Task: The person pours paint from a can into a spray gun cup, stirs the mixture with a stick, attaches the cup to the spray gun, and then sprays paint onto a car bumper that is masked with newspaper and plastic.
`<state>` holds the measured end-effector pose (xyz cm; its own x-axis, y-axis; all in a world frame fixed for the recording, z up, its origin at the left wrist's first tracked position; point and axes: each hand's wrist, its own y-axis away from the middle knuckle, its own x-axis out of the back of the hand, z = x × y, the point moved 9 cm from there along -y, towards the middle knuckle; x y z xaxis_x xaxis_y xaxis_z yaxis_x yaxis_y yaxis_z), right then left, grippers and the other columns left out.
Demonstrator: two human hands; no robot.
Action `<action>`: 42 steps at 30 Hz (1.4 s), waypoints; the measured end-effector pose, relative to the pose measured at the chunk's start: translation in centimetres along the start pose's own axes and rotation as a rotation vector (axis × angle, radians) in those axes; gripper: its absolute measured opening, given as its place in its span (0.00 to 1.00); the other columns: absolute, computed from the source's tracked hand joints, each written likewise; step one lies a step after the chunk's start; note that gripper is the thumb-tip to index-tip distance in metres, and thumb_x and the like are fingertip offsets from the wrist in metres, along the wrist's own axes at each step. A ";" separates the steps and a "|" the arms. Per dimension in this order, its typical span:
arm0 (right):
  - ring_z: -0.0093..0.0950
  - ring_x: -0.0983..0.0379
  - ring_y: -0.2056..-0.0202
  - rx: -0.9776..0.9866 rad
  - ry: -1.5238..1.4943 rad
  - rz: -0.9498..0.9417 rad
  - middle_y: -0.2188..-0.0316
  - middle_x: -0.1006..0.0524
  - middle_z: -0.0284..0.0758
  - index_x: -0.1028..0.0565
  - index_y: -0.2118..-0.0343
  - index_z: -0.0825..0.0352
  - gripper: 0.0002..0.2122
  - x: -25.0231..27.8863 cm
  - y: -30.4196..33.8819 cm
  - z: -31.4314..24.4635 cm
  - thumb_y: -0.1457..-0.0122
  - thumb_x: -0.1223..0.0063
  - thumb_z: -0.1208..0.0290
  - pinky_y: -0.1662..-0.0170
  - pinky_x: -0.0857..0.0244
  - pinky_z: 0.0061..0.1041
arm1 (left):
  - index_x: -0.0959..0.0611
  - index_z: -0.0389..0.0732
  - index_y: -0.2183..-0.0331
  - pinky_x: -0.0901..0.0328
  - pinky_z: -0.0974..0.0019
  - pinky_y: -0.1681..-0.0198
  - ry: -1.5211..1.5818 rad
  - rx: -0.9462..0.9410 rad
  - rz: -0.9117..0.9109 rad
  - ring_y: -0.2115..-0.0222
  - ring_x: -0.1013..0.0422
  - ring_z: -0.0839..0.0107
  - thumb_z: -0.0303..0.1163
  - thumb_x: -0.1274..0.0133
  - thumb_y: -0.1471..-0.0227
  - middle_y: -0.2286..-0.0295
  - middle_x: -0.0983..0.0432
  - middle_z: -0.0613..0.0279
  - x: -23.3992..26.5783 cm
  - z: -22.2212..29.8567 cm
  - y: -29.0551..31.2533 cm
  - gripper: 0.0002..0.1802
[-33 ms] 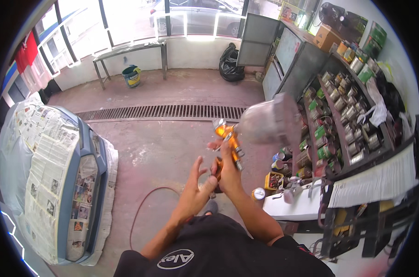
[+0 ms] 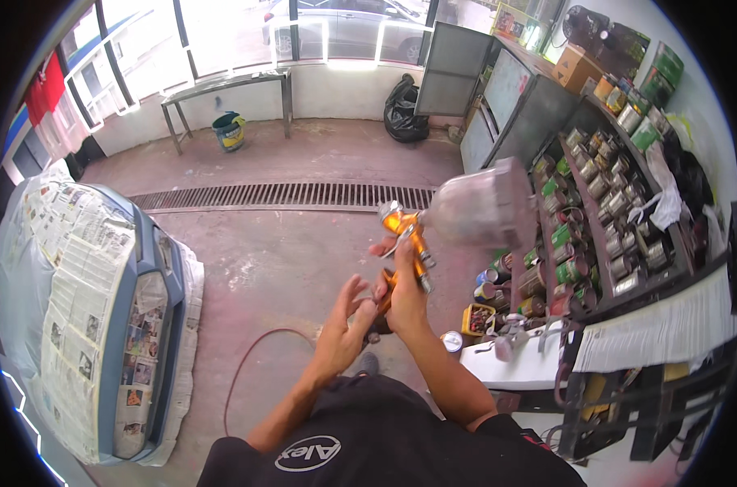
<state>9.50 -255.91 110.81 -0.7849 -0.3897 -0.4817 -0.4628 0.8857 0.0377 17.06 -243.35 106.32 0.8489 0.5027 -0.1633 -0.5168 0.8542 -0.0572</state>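
An orange spray gun is tilted in front of me, with a cloudy, see-through paint cup sticking out to its right. My right hand is wrapped round the gun's handle, with fingers up by the trigger. At the handle's lower end, my left hand has its thumb and fingers against the gun. Exactly what those fingertips grip is partly hidden. A thin red hose curves along the floor and passes out of sight behind my left forearm.
At left stands a blue-grey car part masked with newspaper and plastic. A floor grate runs across ahead. On the right are shelves of paint cans, a white bench top and a metal cabinet. A bucket stands by the far table.
The left fingers have drawn in a little closer to the gun's handle. The gun and cup have shifted slightly right in the picture, while the right hand keeps its grip.
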 end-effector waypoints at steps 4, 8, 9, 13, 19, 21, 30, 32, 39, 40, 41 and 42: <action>0.15 0.38 0.82 0.040 -0.002 0.095 0.61 0.21 0.36 0.27 0.50 0.65 0.27 3.3 -10.7 -4.0 0.21 0.54 0.39 0.79 0.41 0.20 | 0.20 0.34 0.37 0.27 0.75 0.61 0.227 0.190 -0.191 0.62 0.24 0.85 0.40 0.50 0.20 0.58 0.16 0.70 -6.0 -4.2 -11.4 0.23; 0.15 0.40 0.83 0.076 0.035 0.211 0.65 0.25 0.34 0.28 0.55 0.64 0.27 5.8 -19.1 -6.1 0.22 0.52 0.38 0.81 0.43 0.21 | 0.17 0.35 0.39 0.28 0.75 0.65 0.287 0.254 -0.282 0.65 0.25 0.84 0.42 0.50 0.20 0.60 0.17 0.71 -9.7 -6.1 -20.6 0.22; 0.15 0.41 0.83 0.084 0.036 0.248 0.66 0.26 0.33 0.29 0.56 0.64 0.27 6.1 -21.1 -6.5 0.22 0.52 0.37 0.81 0.43 0.22 | 0.17 0.35 0.40 0.28 0.75 0.66 0.297 0.267 -0.304 0.66 0.24 0.84 0.42 0.49 0.20 0.61 0.16 0.70 -10.2 -6.9 -23.1 0.22; 0.17 0.41 0.83 0.086 0.100 0.256 0.67 0.26 0.32 0.28 0.54 0.61 0.26 8.5 -31.1 -4.7 0.25 0.46 0.37 0.79 0.41 0.23 | 0.16 0.37 0.41 0.28 0.75 0.68 0.336 0.321 -0.355 0.68 0.23 0.84 0.44 0.48 0.21 0.63 0.16 0.70 -11.6 -10.7 -32.6 0.22; 0.16 0.40 0.83 0.050 0.139 0.389 0.71 0.28 0.28 0.29 0.57 0.59 0.27 10.2 -48.2 -3.3 0.28 0.44 0.34 0.80 0.41 0.23 | 0.13 0.37 0.43 0.30 0.74 0.63 0.411 0.369 -0.371 0.66 0.27 0.85 0.44 0.47 0.22 0.64 0.19 0.73 -12.8 -13.4 -49.2 0.21; 0.16 0.39 0.83 0.014 0.143 0.397 0.72 0.29 0.27 0.29 0.57 0.59 0.27 10.6 -53.6 -2.8 0.28 0.43 0.34 0.80 0.41 0.23 | 0.13 0.37 0.45 0.30 0.73 0.63 0.369 0.386 -0.353 0.66 0.27 0.85 0.44 0.46 0.22 0.64 0.19 0.73 -12.7 -14.3 -54.2 0.21; 0.16 0.40 0.84 -0.051 0.117 0.396 0.74 0.29 0.26 0.30 0.57 0.59 0.26 6.1 -74.3 -0.2 0.27 0.43 0.36 0.82 0.42 0.23 | 0.15 0.37 0.43 0.26 0.71 0.61 0.386 0.382 -0.301 0.64 0.23 0.81 0.44 0.48 0.22 0.61 0.16 0.68 -9.2 -16.5 -74.2 0.21; 0.16 0.41 0.84 -0.141 0.112 0.363 0.75 0.31 0.24 0.30 0.58 0.57 0.24 3.4 -78.5 1.6 0.26 0.44 0.37 0.82 0.43 0.22 | 0.14 0.36 0.44 0.25 0.68 0.59 0.425 0.368 -0.227 0.62 0.22 0.78 0.43 0.47 0.22 0.61 0.16 0.66 -7.2 -17.7 -78.3 0.21; 0.16 0.39 0.81 -0.074 0.209 0.169 0.62 0.25 0.31 0.30 0.50 0.62 0.28 -3.3 -94.2 2.2 0.26 0.46 0.35 0.79 0.43 0.20 | 0.14 0.34 0.45 0.29 0.68 0.53 0.292 0.158 -0.090 0.57 0.26 0.81 0.42 0.46 0.24 0.59 0.17 0.69 -3.2 -17.5 -94.6 0.21; 0.16 0.40 0.81 -0.097 0.186 0.063 0.61 0.24 0.32 0.30 0.49 0.63 0.28 -4.2 -97.5 3.1 0.25 0.46 0.36 0.80 0.44 0.20 | 0.14 0.34 0.45 0.29 0.68 0.53 0.335 0.115 -0.032 0.57 0.26 0.81 0.42 0.47 0.23 0.59 0.17 0.69 -1.8 -16.8 -96.7 0.21; 0.15 0.40 0.81 -0.129 0.181 -0.010 0.60 0.23 0.33 0.30 0.48 0.64 0.28 -3.7 -100.2 4.7 0.25 0.46 0.37 0.80 0.44 0.19 | 0.14 0.33 0.44 0.29 0.68 0.53 0.398 0.096 0.009 0.57 0.26 0.81 0.42 0.47 0.22 0.58 0.17 0.69 -1.5 -17.1 -97.9 0.22; 0.15 0.40 0.81 -0.132 0.185 -0.045 0.58 0.23 0.34 0.30 0.47 0.63 0.28 -5.6 -103.1 4.7 0.25 0.46 0.37 0.80 0.44 0.19 | 0.15 0.34 0.44 0.28 0.68 0.53 0.381 0.085 0.035 0.58 0.26 0.81 0.42 0.48 0.22 0.59 0.17 0.69 -0.6 -16.2 -100.6 0.22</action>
<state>63.55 -343.82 105.46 -0.8187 -0.4784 -0.3175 -0.5394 0.8303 0.1399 66.79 -331.77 96.21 0.7208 0.4596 -0.5189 -0.5198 0.8536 0.0339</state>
